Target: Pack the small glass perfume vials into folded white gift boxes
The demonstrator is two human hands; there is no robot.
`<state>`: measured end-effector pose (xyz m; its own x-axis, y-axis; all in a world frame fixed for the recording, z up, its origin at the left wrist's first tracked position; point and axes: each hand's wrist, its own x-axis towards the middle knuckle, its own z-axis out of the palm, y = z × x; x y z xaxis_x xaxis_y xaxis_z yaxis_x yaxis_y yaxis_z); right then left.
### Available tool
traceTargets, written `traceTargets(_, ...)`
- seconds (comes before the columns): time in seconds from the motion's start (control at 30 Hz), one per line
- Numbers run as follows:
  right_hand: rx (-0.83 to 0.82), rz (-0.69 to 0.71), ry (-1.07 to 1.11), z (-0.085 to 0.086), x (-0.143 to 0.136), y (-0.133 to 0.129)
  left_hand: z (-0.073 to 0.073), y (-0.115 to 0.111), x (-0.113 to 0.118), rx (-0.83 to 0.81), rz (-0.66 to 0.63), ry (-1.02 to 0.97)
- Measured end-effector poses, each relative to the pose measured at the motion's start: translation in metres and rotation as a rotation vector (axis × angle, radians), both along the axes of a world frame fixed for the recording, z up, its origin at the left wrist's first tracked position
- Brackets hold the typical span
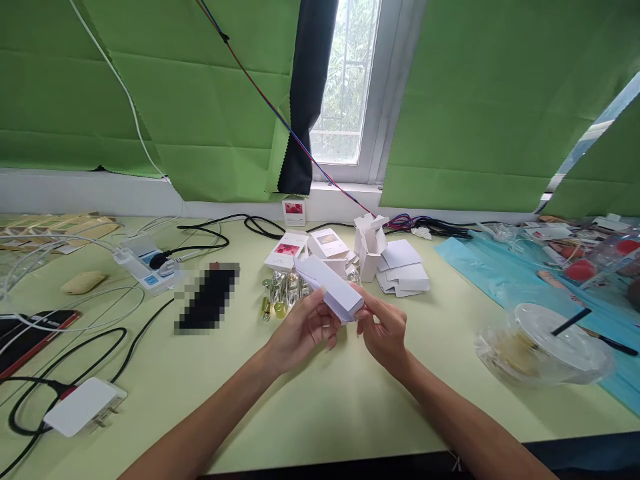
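Note:
A white cardboard box (330, 283) is held tilted above the table between both hands. My left hand (305, 327) is closed round its left side and underside, thumb on the edge. At the right end, my right hand (383, 323) pinches the box near its end flap. Just beyond lie several small foil packets (289, 288) and a yellow-green cap-like piece (280, 311). Behind them rest a printed white box (287, 249) and a second printed box (329, 244). An open white box (369, 248) stands upright beside a pile of flat white boxes (403, 267).
At left are a power strip (147, 267), a white charger (85, 407), a computer mouse (83, 283) and tangled cables. A lidded plastic cup (555, 337) with a straw sits in a bag at right, by a blue sheet (480, 267). Another printed box (294, 211) stands against the wall.

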<state>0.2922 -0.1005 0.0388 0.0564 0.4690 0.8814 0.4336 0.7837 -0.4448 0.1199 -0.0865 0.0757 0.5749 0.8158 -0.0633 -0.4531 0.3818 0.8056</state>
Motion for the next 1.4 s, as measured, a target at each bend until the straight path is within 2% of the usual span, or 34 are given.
traceTargets(0.7, -0.021, -0.099, 0.093, -0.0014, -0.0015, -0.0014, -0.0005, -0.0008, 0.0011, 0.03, -0.07, -0.059)
traceTargets(1.4, 0.029, -0.013, 0.005, 0.0012, 0.0006, -0.002, 0.0, -0.001, 0.0012, 0.038, -0.019, -0.016)
